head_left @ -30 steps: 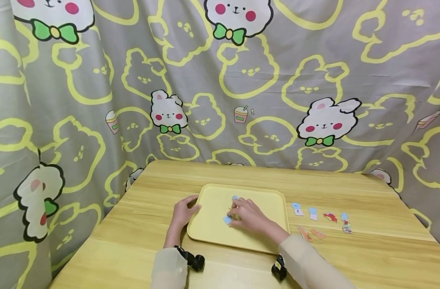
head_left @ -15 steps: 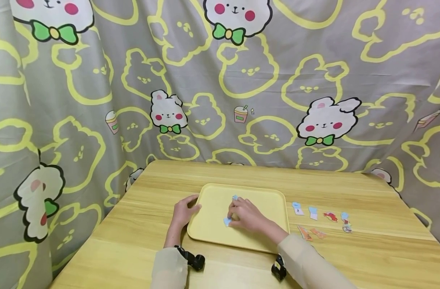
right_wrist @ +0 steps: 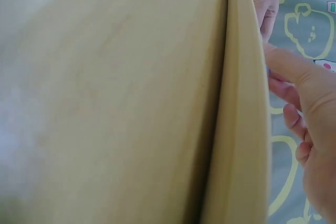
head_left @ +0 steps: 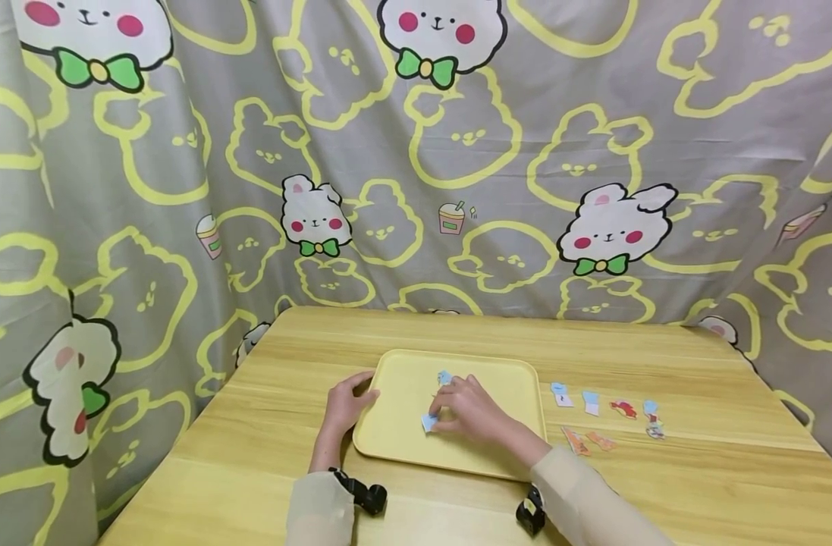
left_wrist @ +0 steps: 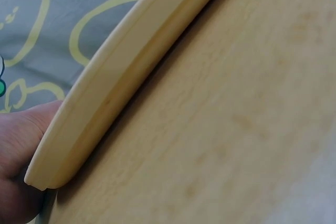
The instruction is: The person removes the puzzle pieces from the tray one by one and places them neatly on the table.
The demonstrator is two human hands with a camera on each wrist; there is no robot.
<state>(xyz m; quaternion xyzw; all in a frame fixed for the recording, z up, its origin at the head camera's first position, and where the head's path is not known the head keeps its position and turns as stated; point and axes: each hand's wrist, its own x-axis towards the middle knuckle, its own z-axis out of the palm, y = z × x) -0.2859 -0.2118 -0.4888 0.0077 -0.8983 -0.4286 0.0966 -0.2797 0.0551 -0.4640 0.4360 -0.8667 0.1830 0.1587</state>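
Across the tray [head_left: 395, 447], which is pale yellow with a raised rim, reaches my right hand [head_left: 473, 409]. Its thumb and curled fingers pinch the edge of a small light-blue puzzle piece [head_left: 428, 423] lying on the tray's middle. Another blue puzzle piece [head_left: 444, 377] lies just beyond the fingertips, partly covered. The palm hides whatever is under it. At the tray's left side, my left hand [head_left: 346, 402] grips the rim with thumb and fingers. Both wrist views show mostly the tray's outer wall; the right wrist view catches the right hand's curled fingers [right_wrist: 294, 119] over the rim.
Right of the tray on the wooden table [head_left: 252, 425] lie several loose puzzle pieces: blue-and-white ones [head_left: 561, 394], a red one [head_left: 623, 409], orange ones [head_left: 576, 441] and a blue-and-red strip [head_left: 653, 421]. A patterned grey curtain [head_left: 388, 152] hangs behind the table.
The right hand's fingers have shifted slightly over the tray, and the pinched blue piece shows a little more and is turned slightly. The left hand stays on the rim.
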